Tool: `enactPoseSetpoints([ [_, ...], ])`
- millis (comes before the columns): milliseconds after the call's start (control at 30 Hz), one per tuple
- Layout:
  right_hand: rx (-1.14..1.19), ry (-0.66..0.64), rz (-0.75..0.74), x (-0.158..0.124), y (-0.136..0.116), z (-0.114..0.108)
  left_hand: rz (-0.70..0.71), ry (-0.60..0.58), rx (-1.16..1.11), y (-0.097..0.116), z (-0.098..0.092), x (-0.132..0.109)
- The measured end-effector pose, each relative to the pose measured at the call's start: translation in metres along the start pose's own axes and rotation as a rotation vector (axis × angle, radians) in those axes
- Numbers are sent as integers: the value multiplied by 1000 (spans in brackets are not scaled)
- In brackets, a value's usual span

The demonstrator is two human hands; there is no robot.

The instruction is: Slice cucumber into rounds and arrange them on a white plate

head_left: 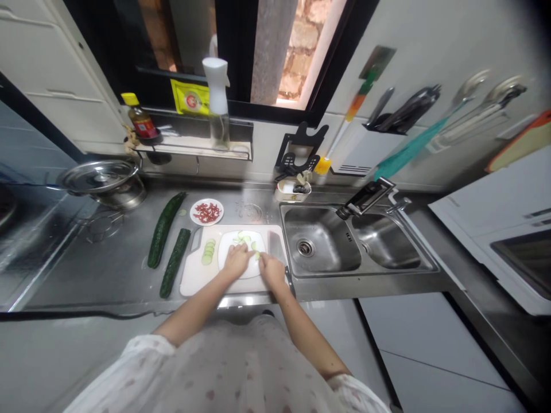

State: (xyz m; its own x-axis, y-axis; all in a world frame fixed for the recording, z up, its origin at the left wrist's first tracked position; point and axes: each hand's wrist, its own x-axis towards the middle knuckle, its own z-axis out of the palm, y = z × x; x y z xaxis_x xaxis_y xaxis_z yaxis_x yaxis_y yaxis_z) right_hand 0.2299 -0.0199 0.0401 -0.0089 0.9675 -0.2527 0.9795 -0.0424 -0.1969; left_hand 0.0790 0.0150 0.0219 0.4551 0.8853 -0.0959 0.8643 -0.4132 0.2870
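Observation:
My left hand (238, 261) lies over a white plate (223, 241), its fingers stretched out and its thumb towards my right hand. Pale green cucumber slices (243, 236) lie on the plate beyond those fingers. At the plate's right side my right hand (272, 272) is closed, with a cucumber slice (257, 254) at its fingertips. The plate rests on a white cutting board (193, 278). A short row of overlapping cucumber slices (208, 252) sits left of the plate. On the board's right side lies a knife (275, 244), its dark handle beside my right wrist.
Two whole cucumbers (166, 232) lie left of the board. Behind it stands a small plate of chopped red pieces (207, 212). A double steel sink (322, 264) with a black faucet (359, 199) is to the right. A lidded pot (116, 186) stands far left.

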Motion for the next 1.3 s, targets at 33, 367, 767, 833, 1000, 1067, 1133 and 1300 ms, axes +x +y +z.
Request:
enactPoseSetpoints([
  [33,2,4,1,0,0,0,0,3,4,0,0,0],
  [367,28,30,8,0,3,3,-47,61,-48,-1,-3,-10],
  [767,51,86,11,-2,10,8,-468,284,-191,-58,-4,-69],
  [833,63,94,6,-2,9,8,-561,311,-184,-68,-8,-79],
  [1000,65,100,-9,0,7,10,-713,255,-162,-80,-11,-92],
  [1067,69,105,-11,0,5,11,-740,224,-147,-81,-11,-92],
  [1133,85,113,-16,-1,4,12,-758,209,-138,-80,-10,-91],
  [1300,136,136,-34,-2,3,13,-768,209,-138,-80,-9,-89],
])
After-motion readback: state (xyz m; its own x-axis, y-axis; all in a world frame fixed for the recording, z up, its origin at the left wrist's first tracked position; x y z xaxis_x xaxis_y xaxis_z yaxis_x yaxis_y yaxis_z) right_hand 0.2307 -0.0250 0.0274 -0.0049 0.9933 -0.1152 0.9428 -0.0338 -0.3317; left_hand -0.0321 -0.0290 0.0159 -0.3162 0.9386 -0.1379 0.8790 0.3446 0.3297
